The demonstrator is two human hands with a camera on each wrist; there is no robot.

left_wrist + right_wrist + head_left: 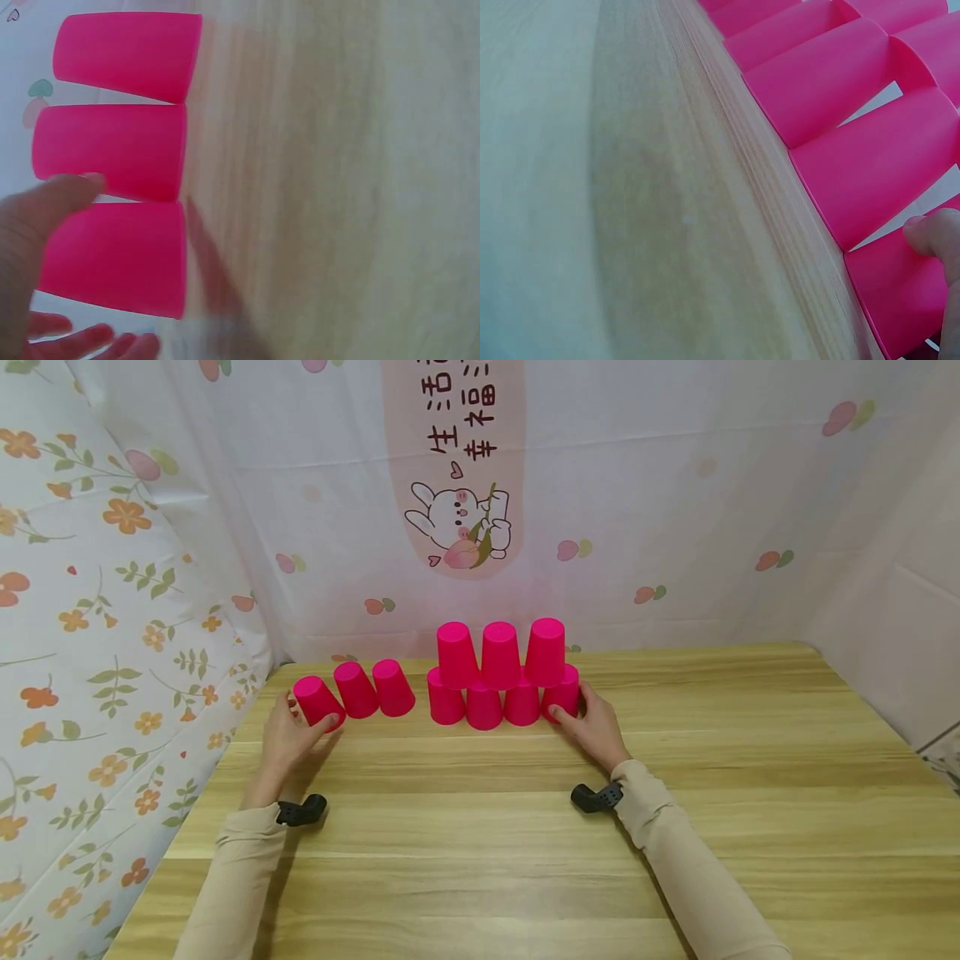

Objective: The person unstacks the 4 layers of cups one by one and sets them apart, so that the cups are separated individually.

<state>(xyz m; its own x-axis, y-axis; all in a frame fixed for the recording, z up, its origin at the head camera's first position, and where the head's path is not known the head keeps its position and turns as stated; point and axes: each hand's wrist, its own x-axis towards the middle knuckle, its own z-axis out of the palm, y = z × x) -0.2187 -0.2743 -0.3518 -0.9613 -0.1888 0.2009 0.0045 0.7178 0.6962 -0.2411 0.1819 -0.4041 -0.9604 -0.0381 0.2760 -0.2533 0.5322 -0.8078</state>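
Three upside-down pink cups stand in a row at the left. My left hand (287,739) is around the outermost cup (313,697), with its thumb across the front and its fingers on the far left side. In the left wrist view a narrow gap shows between those fingers (90,343) and the cup. Farther right, a bottom row of several upside-down cups carries three more pink cups (501,653). My right hand (596,727) holds the bottom row's right-end cup (564,689) between thumb and fingers; in the right wrist view its thumb lies on the cup wall.
The middle cup (356,691) and right cup (393,687) of the left row stand close together, apart from the two-level stack. They are near the back of a wood-grain table (465,843). A printed white curtain (645,510) hangs behind; floral cloth (112,635) hangs at left.
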